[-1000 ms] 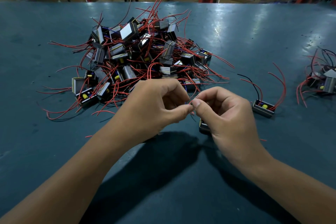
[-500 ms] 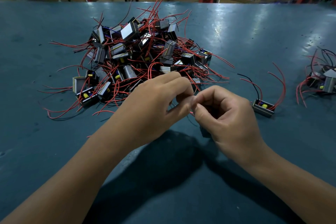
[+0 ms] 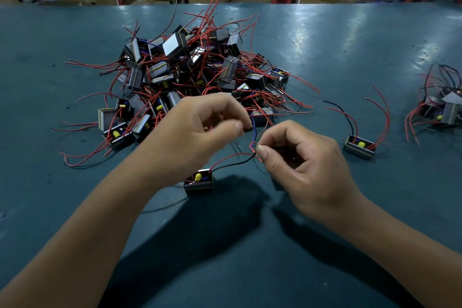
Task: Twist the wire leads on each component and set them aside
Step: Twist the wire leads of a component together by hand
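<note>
Lying heaped at upper left of centre on the teal table (image 3: 325, 40): the pile of components (image 3: 195, 75). Hovering mid-frame, left hand (image 3: 200, 130) curling, grip unclear; sitting below it, a component (image 3: 199, 180); pinching its twisted wire leads (image 3: 253, 146), right hand (image 3: 305, 167); resting further right, one set-aside component (image 3: 359, 147)

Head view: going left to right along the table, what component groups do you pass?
Big pile of components → component under the left hand → right hand pinching wires → lone component → small pile at the right edge.
</note>
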`<state>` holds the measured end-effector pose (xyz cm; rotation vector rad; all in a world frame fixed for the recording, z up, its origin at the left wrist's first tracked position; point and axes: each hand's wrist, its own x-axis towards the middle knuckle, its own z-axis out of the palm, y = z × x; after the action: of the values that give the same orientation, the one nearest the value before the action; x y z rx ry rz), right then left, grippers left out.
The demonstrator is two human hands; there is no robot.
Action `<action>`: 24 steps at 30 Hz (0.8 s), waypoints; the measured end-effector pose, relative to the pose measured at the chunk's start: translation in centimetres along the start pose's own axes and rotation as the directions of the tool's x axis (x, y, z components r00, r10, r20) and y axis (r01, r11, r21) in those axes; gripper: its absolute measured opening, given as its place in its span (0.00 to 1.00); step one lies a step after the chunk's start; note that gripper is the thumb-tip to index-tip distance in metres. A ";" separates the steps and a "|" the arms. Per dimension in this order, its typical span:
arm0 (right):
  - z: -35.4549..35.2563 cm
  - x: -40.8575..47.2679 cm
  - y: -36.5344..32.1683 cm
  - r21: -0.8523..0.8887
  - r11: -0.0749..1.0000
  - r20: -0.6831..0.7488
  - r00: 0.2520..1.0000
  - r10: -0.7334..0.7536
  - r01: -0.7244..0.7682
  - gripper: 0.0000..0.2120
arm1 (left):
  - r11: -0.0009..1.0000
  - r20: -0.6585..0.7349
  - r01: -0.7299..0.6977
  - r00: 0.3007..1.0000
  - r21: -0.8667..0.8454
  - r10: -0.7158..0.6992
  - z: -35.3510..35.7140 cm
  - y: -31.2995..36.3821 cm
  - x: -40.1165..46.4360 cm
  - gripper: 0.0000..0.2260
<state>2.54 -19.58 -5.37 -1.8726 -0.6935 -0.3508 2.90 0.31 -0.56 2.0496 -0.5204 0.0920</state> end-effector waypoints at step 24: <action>-0.2 -0.1 0.1 0.013 1.000 0.028 0.999 -0.026 0.026 0.03 | 0.951 0.068 0.202 0.979 -0.232 -0.191 1.2 0.0 -0.3 0.12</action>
<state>2.52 -19.84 -5.48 -1.8608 -0.7382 -0.3368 2.50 -0.57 -1.23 1.8592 -0.3338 -0.1303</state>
